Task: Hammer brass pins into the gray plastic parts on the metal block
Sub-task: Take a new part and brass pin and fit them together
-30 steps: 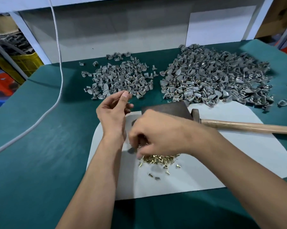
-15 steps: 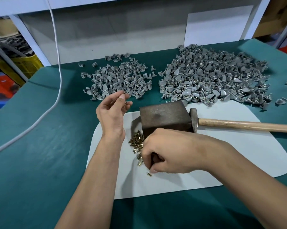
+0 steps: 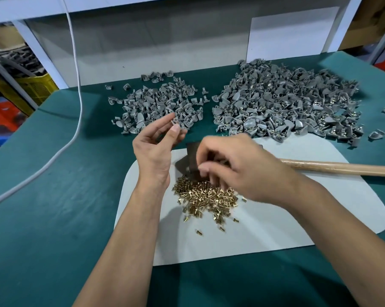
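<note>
My left hand is raised over the table and pinches one small gray plastic part between thumb and fingertips. My right hand hovers, blurred, above the dark metal block with its fingers curled; whether it pinches a pin I cannot make out. It hides most of the block. A heap of brass pins lies on the white mat just in front of the block. The hammer's wooden handle lies to the right, its head hidden behind my right hand.
Two piles of gray parts sit on the green table: a smaller pile at the back centre, a bigger pile with brass showing at the back right. A white cable hangs and runs along the left. Stray parts lie far right.
My right hand has lifted from the pin heap up to the block, uncovering the pins. My left hand has stayed raised, holding the gray part.
</note>
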`<act>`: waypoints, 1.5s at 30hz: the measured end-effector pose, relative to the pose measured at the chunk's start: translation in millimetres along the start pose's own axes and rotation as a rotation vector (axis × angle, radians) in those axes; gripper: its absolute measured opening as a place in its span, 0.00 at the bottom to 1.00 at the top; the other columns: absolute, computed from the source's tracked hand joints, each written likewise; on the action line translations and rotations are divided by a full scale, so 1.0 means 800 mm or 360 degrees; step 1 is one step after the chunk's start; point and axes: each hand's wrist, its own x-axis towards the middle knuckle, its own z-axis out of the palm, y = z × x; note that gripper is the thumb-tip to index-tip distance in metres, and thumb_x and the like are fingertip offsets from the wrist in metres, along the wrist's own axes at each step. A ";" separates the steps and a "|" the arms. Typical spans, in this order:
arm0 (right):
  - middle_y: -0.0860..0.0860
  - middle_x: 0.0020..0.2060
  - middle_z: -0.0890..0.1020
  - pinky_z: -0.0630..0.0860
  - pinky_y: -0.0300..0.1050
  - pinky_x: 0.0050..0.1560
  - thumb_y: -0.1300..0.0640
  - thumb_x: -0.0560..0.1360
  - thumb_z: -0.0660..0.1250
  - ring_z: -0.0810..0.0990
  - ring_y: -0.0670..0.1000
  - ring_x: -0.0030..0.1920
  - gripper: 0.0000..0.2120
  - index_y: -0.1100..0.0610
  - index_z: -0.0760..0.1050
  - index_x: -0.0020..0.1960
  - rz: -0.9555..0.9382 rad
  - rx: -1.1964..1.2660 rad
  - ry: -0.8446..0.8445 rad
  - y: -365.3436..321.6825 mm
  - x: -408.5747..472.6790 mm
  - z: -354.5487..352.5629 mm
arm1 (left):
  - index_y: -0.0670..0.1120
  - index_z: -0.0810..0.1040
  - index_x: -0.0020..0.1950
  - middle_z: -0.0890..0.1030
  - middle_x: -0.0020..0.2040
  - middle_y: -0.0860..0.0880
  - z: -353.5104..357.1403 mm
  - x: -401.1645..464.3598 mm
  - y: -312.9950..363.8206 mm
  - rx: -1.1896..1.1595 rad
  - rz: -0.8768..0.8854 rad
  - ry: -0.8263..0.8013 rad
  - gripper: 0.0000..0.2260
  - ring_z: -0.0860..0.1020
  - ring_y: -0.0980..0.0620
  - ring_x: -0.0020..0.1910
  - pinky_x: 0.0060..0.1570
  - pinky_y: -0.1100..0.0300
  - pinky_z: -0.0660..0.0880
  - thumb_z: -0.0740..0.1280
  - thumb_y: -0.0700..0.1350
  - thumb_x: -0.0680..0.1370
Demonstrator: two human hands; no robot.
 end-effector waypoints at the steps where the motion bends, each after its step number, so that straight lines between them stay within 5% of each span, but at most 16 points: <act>1: 0.48 0.35 0.82 0.77 0.39 0.32 0.60 0.81 0.68 0.82 0.47 0.33 0.06 0.51 0.77 0.46 -0.0004 0.0135 0.0182 0.007 0.000 -0.002 | 0.39 0.83 0.58 0.85 0.45 0.40 0.003 -0.002 0.002 0.0022 0.0030 -0.0057 0.12 0.85 0.46 0.43 0.48 0.56 0.81 0.71 0.29 0.76; 5: 0.48 0.35 0.82 0.82 0.47 0.36 0.64 0.78 0.71 0.82 0.52 0.32 0.05 0.55 0.81 0.48 -0.0024 0.0291 0.0688 0.035 0.000 -0.004 | 0.38 0.83 0.59 0.86 0.47 0.39 0.015 -0.011 0.010 0.0027 0.0080 -0.0198 0.15 0.87 0.46 0.45 0.52 0.54 0.83 0.73 0.28 0.74; 10: 0.47 0.43 0.84 0.83 0.45 0.43 0.67 0.77 0.70 0.84 0.48 0.41 0.08 0.57 0.85 0.52 -0.0072 0.0181 0.0917 0.048 0.008 -0.001 | 0.39 0.83 0.60 0.85 0.52 0.35 0.024 -0.018 0.016 0.0136 0.0153 -0.0400 0.17 0.82 0.29 0.54 0.61 0.36 0.78 0.76 0.33 0.72; 15: 0.45 0.42 0.86 0.82 0.45 0.48 0.62 0.74 0.76 0.85 0.42 0.46 0.07 0.56 0.82 0.51 -0.0105 0.0002 0.1163 0.041 0.012 0.005 | 0.40 0.84 0.58 0.86 0.52 0.37 0.021 -0.019 0.016 0.0284 0.0155 -0.0587 0.16 0.84 0.34 0.54 0.59 0.34 0.79 0.77 0.35 0.71; 24: 0.45 0.39 0.85 0.78 0.30 0.48 0.63 0.71 0.78 0.84 0.37 0.45 0.13 0.57 0.76 0.50 -0.0096 -0.0099 0.1206 0.042 0.013 0.006 | 0.41 0.85 0.57 0.87 0.50 0.42 0.023 -0.021 0.016 0.0300 0.0124 -0.0709 0.15 0.86 0.44 0.50 0.54 0.50 0.83 0.77 0.33 0.72; 36: 0.46 0.38 0.85 0.80 0.37 0.47 0.63 0.71 0.78 0.85 0.38 0.45 0.12 0.59 0.76 0.49 -0.0100 -0.0132 0.1188 0.041 0.012 0.006 | 0.43 0.86 0.56 0.88 0.49 0.42 0.024 -0.021 0.014 0.0297 0.0023 -0.0695 0.14 0.86 0.44 0.49 0.55 0.47 0.83 0.77 0.35 0.71; 45: 0.49 0.36 0.82 0.78 0.43 0.41 0.65 0.71 0.76 0.82 0.47 0.39 0.12 0.56 0.73 0.45 -0.0043 -0.0177 0.1188 0.035 0.011 0.012 | 0.42 0.85 0.53 0.88 0.44 0.47 0.030 -0.026 0.020 0.0301 0.0010 -0.0659 0.15 0.85 0.51 0.44 0.51 0.55 0.84 0.78 0.36 0.67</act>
